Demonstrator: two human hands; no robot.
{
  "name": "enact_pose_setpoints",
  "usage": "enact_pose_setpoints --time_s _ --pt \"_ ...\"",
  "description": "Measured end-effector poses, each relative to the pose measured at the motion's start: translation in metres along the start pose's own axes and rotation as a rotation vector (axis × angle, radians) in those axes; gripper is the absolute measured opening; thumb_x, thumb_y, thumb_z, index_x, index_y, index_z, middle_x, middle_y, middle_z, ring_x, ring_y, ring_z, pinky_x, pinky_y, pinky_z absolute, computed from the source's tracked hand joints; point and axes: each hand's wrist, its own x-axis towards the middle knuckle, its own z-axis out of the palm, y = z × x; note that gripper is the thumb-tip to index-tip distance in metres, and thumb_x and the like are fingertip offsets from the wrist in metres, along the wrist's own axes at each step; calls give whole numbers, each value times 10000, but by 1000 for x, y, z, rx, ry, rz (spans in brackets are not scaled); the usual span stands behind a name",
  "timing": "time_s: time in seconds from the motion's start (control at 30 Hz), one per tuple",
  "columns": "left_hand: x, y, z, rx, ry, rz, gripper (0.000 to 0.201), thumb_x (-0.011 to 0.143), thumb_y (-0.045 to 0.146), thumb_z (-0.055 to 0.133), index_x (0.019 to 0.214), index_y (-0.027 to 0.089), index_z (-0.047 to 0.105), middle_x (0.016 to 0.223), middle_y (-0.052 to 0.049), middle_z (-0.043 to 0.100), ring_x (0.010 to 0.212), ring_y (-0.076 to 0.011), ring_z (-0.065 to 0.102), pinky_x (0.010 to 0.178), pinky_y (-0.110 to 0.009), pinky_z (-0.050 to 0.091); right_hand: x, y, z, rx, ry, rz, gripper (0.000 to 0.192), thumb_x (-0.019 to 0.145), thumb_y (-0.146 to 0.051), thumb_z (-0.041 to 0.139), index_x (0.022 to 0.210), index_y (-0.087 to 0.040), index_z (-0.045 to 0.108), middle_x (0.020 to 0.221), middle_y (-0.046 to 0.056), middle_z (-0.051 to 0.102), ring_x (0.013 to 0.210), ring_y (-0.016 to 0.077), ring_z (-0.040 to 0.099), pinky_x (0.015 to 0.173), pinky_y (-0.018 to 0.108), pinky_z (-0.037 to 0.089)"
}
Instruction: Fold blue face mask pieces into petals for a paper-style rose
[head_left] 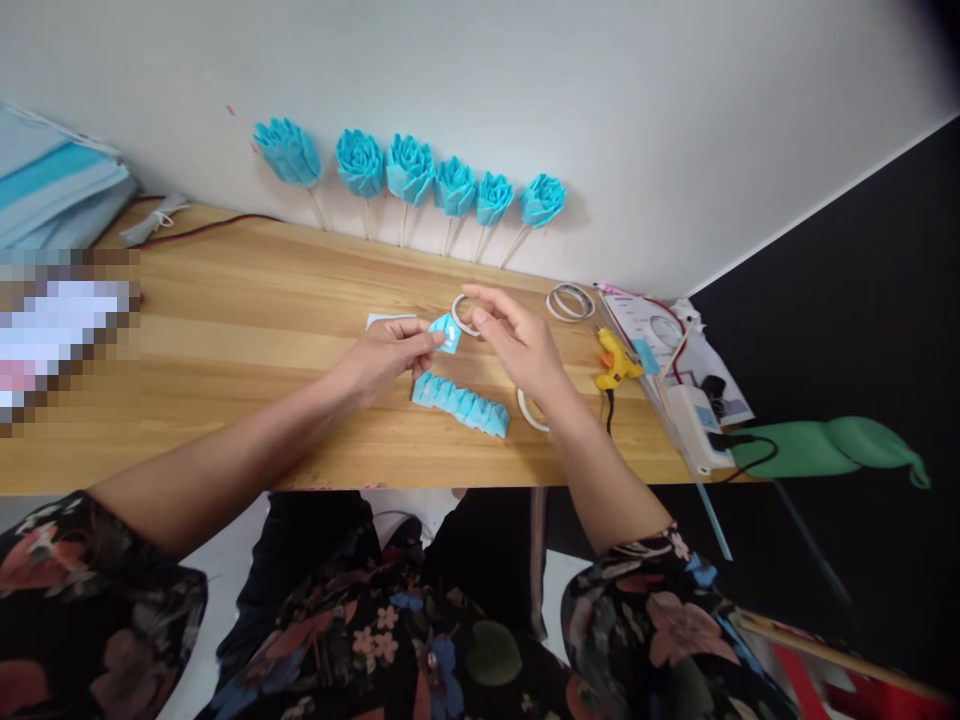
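Observation:
My left hand (pixel 397 350) pinches a small blue folded piece of crepe-like material (pixel 448 336), which has a white strip on its face. In my right hand (pixel 517 335) is a thin roll of white tape (pixel 460 316), gripped by the fingers just right of the blue piece. A row of several folded blue pieces (pixel 460 403) lies on the table below my hands. Partly hidden by my right forearm, another tape roll (pixel 531 410) rests on the wood. Behind my left fingers, a white sheet or pad (pixel 382 319) shows only its edge.
Several blue flowers on sticks (pixel 411 172) lean against the wall. Tape rolls (pixel 570 301), a yellow glue gun (pixel 618 358), papers (pixel 667 330) and a white power strip (pixel 697 425) lie to the right. Blue sheets (pixel 60 190) are stacked at far left on the wooden table (pixel 247 300).

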Motion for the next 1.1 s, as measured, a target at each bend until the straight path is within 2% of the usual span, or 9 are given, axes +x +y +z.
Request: enact_pose_setpoints --time_s 0.13,0.27,0.4,0.53,0.77,0.9,1.1 --pt "0 -1 -1 12 8 60 199 781 274 794 723 148 650 586 20 590 525 -71 526 525 -195 428 11 8 8 223 -154 87 378 971 -464 533 1260 -249 645 874 9 674 792 150 632 725 321 553" --pt "2 -3 -1 -19 26 108 217 777 279 807 756 155 630 601 35 589 497 -63 519 500 -193 432 15 11 15 287 -224 77 382 905 -380 640 1261 -241 640 868 -5 666 783 133 612 737 304 531" --pt "3 -3 -2 -7 32 89 226 799 285 793 737 151 622 598 30 594 491 -58 522 500 -188 439 11 18 22 295 -138 43 374 888 -305 639 1257 -248 649 874 -12 644 800 129 593 754 300 507" --pt "4 -2 -4 14 44 72 195 810 279 776 752 147 644 582 27 591 486 -61 517 491 -188 424 4 31 26 264 -36 15 365 890 -323 650 1252 -279 665 840 -26 595 769 124 554 746 297 496" --pt "6 -4 -10 154 49 161 205 792 296 769 710 156 643 572 25 570 490 -65 490 493 -202 401 1 33 27 392 -44 116 399 958 -524 542 1245 -282 677 883 1 646 793 143 600 764 326 554" --pt "5 -3 -10 246 -4 172 234 792 344 759 691 166 647 561 24 554 495 -72 487 489 -205 393 0 31 29 405 -63 115 397 897 -474 651 1242 -280 674 817 -23 623 752 129 585 725 298 537" --pt "3 0 -7 259 -7 147 270 782 416 763 728 175 654 584 15 573 511 -85 507 482 -209 399 0 29 32 362 36 112 354 870 -432 674 1182 -266 694 771 -33 615 712 120 569 700 293 522"
